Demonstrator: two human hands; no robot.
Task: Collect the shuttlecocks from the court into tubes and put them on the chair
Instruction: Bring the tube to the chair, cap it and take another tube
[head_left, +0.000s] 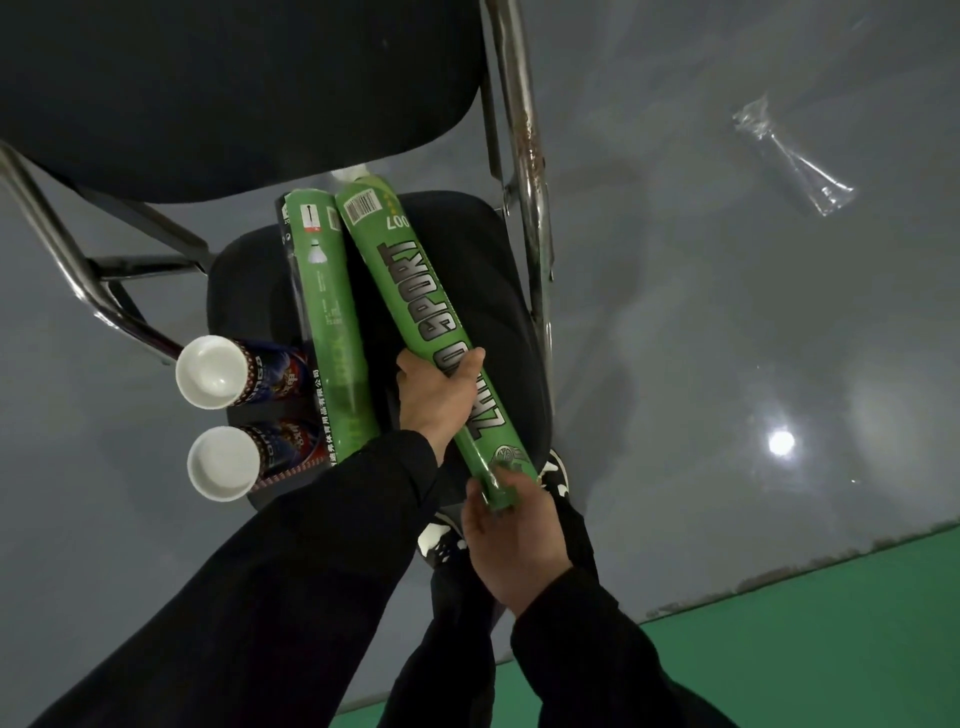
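I was laying the green tube (415, 317) on the chair (498, 270), just right of the other green tube (332, 312). It seemed best to lower it flat and parallel so it would not roll off the seat edge. My left hand (436, 395) curled round its middle; my right hand (511, 540) cupped its near end, fingers loosely bent.

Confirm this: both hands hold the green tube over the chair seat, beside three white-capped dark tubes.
Not quite: the head view shows two white-capped dark tubes, not three. The left hand and right hand do hold the green tube over the chair seat.
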